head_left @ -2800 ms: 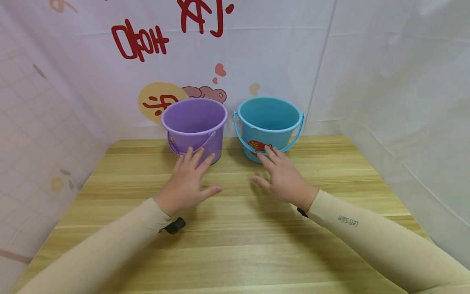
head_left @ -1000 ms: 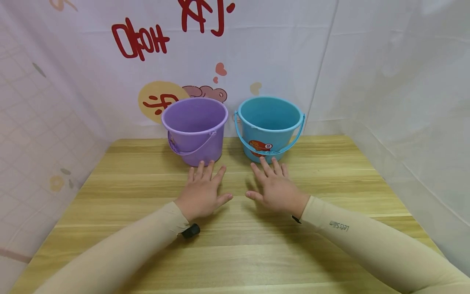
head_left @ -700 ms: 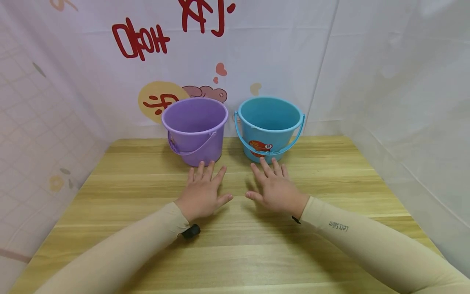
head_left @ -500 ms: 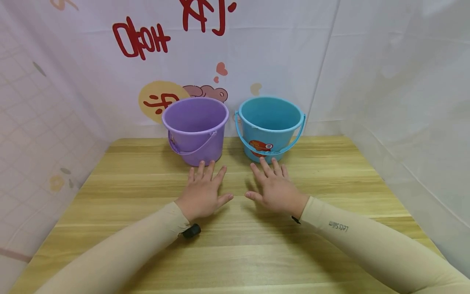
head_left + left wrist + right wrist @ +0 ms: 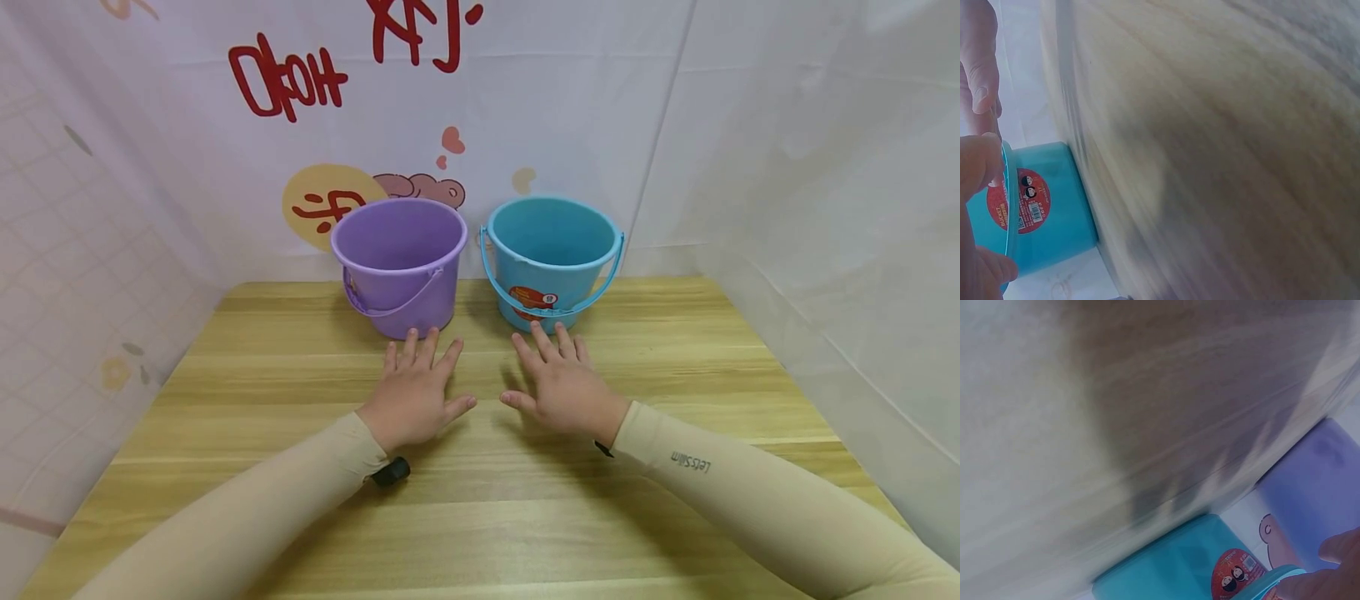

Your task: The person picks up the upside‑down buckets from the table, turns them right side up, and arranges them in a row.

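A purple bucket (image 5: 386, 292) and a blue bucket (image 5: 551, 279) stand upright side by side at the back of the table, both without visible contents. Their handles hang down in front; the blue one bears a red label (image 5: 532, 302). My left hand (image 5: 411, 400), palm down with fingers spread, is over the table just in front of the purple bucket, holding nothing. Likewise spread and holding nothing, my right hand (image 5: 567, 387) is in front of the blue bucket. The right wrist view shows the blue bucket (image 5: 1172, 565), the purple bucket (image 5: 1319, 481) and some fingers (image 5: 1319, 584).
Behind the buckets hangs a white cloth (image 5: 570, 92) printed with red characters and hearts. More pale cloth (image 5: 832, 250) closes off the right side, and a grid-patterned one (image 5: 90, 275) the left. The wooden table (image 5: 495, 533) extends toward me between the forearms.
Compared with 2.8 seconds ago, both hands have drawn back from the buckets and closer together. Over the last second they stay still; the buckets stand where they were.
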Tool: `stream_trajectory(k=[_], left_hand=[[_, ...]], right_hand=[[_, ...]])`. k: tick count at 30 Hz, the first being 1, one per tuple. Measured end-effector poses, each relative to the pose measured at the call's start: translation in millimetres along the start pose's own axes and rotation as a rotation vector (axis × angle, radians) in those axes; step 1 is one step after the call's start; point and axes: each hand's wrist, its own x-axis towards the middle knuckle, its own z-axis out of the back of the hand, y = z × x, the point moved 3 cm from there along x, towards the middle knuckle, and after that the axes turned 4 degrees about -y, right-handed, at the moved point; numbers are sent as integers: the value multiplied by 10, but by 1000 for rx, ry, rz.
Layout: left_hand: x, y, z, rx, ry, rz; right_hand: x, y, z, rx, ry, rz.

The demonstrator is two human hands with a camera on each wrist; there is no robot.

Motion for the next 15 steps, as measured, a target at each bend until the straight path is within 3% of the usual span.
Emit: stream_trajectory(k=[15], left_hand=[[-15, 2, 19, -6, 1, 3]], right_hand=[[-10, 14, -4, -11, -17, -17]])
